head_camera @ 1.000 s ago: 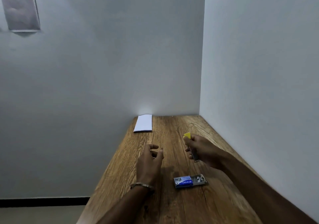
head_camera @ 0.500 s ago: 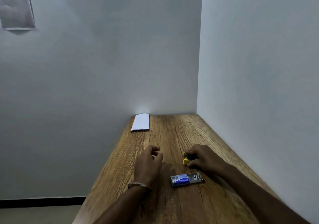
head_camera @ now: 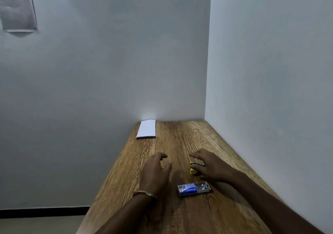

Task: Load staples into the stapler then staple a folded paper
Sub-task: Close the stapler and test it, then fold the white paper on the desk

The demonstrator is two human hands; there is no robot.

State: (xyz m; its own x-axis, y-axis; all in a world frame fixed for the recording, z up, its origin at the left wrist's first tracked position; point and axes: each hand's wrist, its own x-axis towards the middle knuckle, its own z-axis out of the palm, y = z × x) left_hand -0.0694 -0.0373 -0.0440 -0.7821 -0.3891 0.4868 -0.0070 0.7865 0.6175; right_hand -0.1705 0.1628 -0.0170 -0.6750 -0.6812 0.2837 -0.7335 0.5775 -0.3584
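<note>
- A person's right hand (head_camera: 210, 167) rests over a small yellow stapler (head_camera: 193, 169) lying on the wooden tabletop (head_camera: 180, 214), fingers spread, grip loose and not closed on it.
- The left hand (head_camera: 155, 172) hovers beside it, grip half-curled and holding nothing.
- A staple box (head_camera: 194, 188) lies just in front, its end slid open; staple strips appear inside.
- The folded paper (head_camera: 146, 128) sits well apart by the wall.
- Advice: steady the stapler before opening its magazine, then feed one strip in squarely.
</note>
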